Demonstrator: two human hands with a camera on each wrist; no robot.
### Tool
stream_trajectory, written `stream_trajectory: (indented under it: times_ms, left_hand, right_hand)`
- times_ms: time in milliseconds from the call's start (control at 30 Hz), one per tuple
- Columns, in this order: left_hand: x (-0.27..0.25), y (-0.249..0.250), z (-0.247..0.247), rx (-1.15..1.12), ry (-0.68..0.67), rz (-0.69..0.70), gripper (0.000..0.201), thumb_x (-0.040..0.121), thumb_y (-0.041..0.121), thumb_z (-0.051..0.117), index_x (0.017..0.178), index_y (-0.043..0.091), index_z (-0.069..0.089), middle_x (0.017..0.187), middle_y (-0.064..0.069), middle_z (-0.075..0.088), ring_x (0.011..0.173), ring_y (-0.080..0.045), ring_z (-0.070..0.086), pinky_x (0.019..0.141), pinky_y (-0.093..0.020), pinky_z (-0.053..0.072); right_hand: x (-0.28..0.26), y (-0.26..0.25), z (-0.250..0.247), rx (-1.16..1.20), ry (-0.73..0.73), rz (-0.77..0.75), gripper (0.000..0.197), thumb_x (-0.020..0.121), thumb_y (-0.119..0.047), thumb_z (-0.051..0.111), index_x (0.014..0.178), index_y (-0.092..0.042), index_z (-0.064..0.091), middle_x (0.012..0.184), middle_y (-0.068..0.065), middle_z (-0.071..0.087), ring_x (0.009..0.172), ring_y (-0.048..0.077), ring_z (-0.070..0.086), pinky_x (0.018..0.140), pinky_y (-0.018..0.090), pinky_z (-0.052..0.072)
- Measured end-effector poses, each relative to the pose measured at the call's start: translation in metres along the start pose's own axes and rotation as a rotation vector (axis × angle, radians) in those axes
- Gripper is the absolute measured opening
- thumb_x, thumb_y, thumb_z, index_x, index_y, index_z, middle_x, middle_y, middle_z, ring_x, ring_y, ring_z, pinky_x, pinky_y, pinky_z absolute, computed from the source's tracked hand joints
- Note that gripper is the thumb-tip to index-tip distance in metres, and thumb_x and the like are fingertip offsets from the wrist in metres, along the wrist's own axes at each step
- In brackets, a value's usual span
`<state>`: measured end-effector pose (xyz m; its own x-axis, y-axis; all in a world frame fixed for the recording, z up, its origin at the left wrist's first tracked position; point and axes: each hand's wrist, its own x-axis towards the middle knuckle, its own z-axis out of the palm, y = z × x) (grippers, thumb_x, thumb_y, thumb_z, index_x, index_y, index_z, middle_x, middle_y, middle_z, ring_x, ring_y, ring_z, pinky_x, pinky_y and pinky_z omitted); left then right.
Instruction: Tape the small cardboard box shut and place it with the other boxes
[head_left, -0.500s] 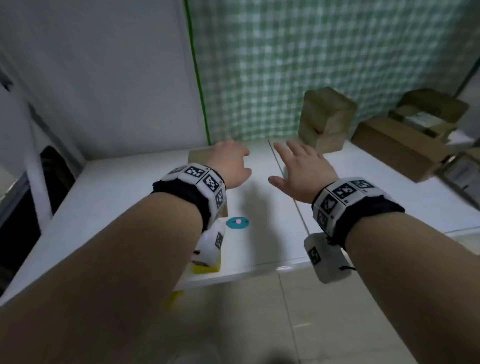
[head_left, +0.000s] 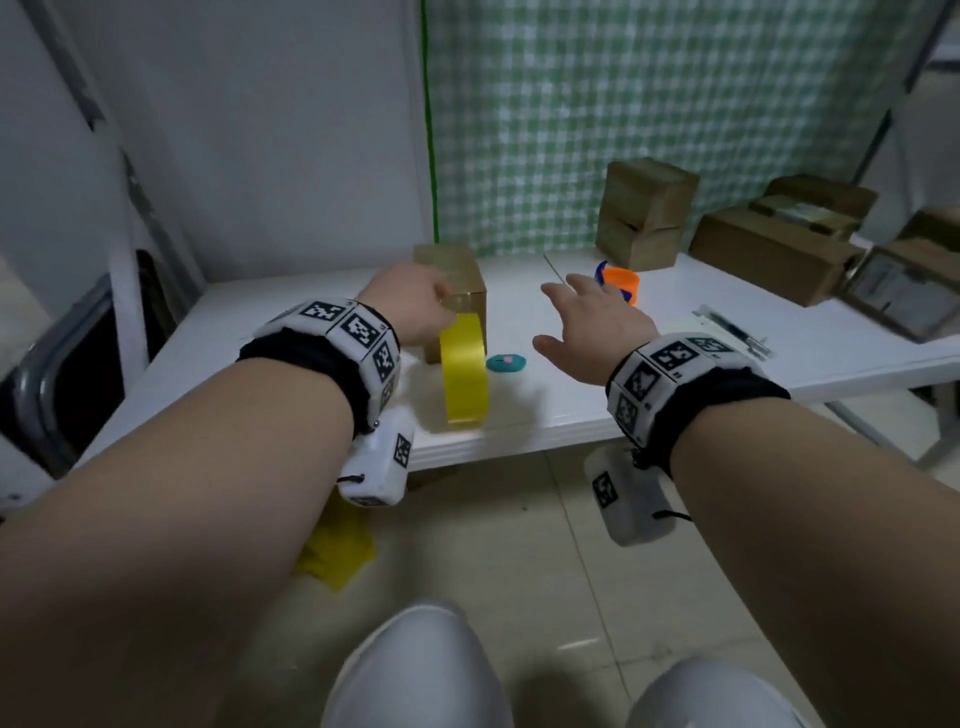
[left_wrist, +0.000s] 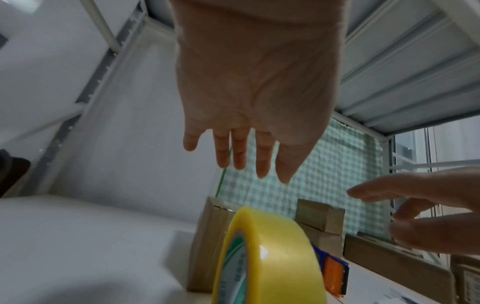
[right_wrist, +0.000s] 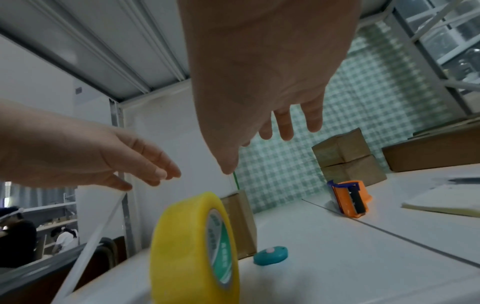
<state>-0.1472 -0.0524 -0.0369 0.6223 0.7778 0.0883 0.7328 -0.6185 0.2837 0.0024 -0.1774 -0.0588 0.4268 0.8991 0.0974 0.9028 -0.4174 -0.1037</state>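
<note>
Reaching with both hands empty, left hand (head_left: 410, 306) and right hand (head_left: 592, 332) fingers loosely spread; small cardboard box (head_left: 457, 291) sits beyond the left fingers. Upright tape roll (head_left: 464, 374) beneath them could roll off the worktop (head_left: 675, 379) if knocked.

White counter (head_left: 701, 374), small teal disc (head_left: 505, 363) near its front edge, green checked cloth (head_left: 649, 104) hanging behind it, yellow scrap (head_left: 337, 545) on the floor beneath it
</note>
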Motion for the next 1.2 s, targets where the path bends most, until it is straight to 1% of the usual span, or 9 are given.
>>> stream_trajectory:
  times_ms: [200,333,500,567,667,767,867,1067,1200]
  left_hand:
    - [-0.038,-0.010,-0.012,-0.090,0.027,0.002,0.043,0.088,0.023,0.055,0.129,0.011,0.055,0.135,-0.012,0.055,0.123,-0.028,0.050,0.096,-0.029,0.039]
    - [-0.039,-0.013,-0.004,-0.137,0.046,-0.003,0.047,0.091,0.026,0.051,0.135,0.009,0.047,0.137,-0.015,0.052,0.125,-0.030,0.048,0.098,-0.031,0.038]
    - [-0.010,-0.020,0.010,-0.290,0.011,-0.105,0.052,0.095,0.033,0.043,0.141,0.010,0.037,0.141,-0.015,0.048,0.126,-0.031,0.048,0.098,-0.033,0.039]
    - [0.009,-0.023,0.017,-0.368,-0.013,-0.136,0.053,0.095,0.035,0.042,0.142,0.011,0.035,0.140,-0.013,0.048,0.117,-0.031,0.053,0.095,-0.037,0.045]
    - [0.036,-0.029,0.029,-0.514,-0.080,-0.205,0.059,0.094,0.042,0.043,0.146,0.020,0.029,0.133,-0.007,0.050,0.102,-0.024,0.053,0.082,-0.040,0.054]
    - [0.057,-0.034,0.038,-0.608,-0.185,-0.227,0.061,0.090,0.048,0.046,0.145,0.027,0.030,0.137,-0.002,0.049,0.114,-0.024,0.053,0.075,-0.033,0.054]
    - [0.071,-0.038,0.046,-0.648,-0.227,-0.224,0.063,0.088,0.044,0.052,0.146,0.028,0.031,0.142,0.000,0.048,0.118,-0.021,0.054,0.072,-0.026,0.052]
    - [0.085,-0.041,0.048,-0.707,-0.304,-0.196,0.073,0.086,0.029,0.062,0.148,0.030,0.025,0.133,0.002,0.054,0.105,-0.014,0.059,0.084,-0.025,0.051]
    - [0.092,-0.037,0.053,-0.667,-0.319,-0.191,0.077,0.086,0.029,0.061,0.150,0.032,0.017,0.126,0.003,0.051,0.107,-0.019,0.058,0.090,-0.030,0.050]
  right_hand:
    - [-0.026,-0.017,-0.009,0.042,0.002,0.018,0.056,0.092,-0.041,0.045,0.142,-0.017,0.035,0.143,0.011,0.041,0.132,0.032,0.037,0.100,0.047,0.041]
    - [-0.023,-0.020,-0.003,0.067,-0.018,0.003,0.055,0.094,-0.040,0.043,0.143,-0.018,0.034,0.141,0.013,0.043,0.124,0.031,0.046,0.094,0.043,0.044]
    - [0.015,-0.014,0.012,0.129,-0.073,0.014,0.050,0.096,-0.036,0.039,0.140,-0.014,0.039,0.133,0.015,0.054,0.119,0.031,0.052,0.092,0.040,0.046]
    - [0.036,-0.010,0.022,0.166,-0.118,0.042,0.047,0.096,-0.034,0.039,0.137,-0.012,0.044,0.131,0.015,0.057,0.119,0.030,0.053,0.094,0.039,0.047]
    - [0.067,-0.007,0.039,0.174,-0.192,0.056,0.042,0.096,-0.030,0.039,0.128,-0.006,0.052,0.128,0.016,0.059,0.118,0.032,0.053,0.093,0.036,0.044]
    - [0.092,-0.003,0.061,0.177,-0.252,0.057,0.041,0.096,-0.030,0.043,0.133,-0.012,0.051,0.134,0.013,0.056,0.122,0.029,0.051,0.097,0.035,0.043]
    - [0.109,0.001,0.081,0.185,-0.304,0.052,0.043,0.097,-0.031,0.044,0.138,-0.019,0.046,0.139,0.009,0.052,0.126,0.025,0.049,0.101,0.032,0.040]
    - [0.124,0.000,0.091,0.188,-0.394,0.012,0.050,0.093,-0.036,0.046,0.142,-0.025,0.041,0.143,0.010,0.048,0.130,0.026,0.046,0.102,0.032,0.038]
    - [0.128,0.001,0.092,0.182,-0.383,-0.009,0.045,0.093,-0.033,0.050,0.137,-0.021,0.049,0.138,0.009,0.053,0.127,0.026,0.048,0.101,0.031,0.039]
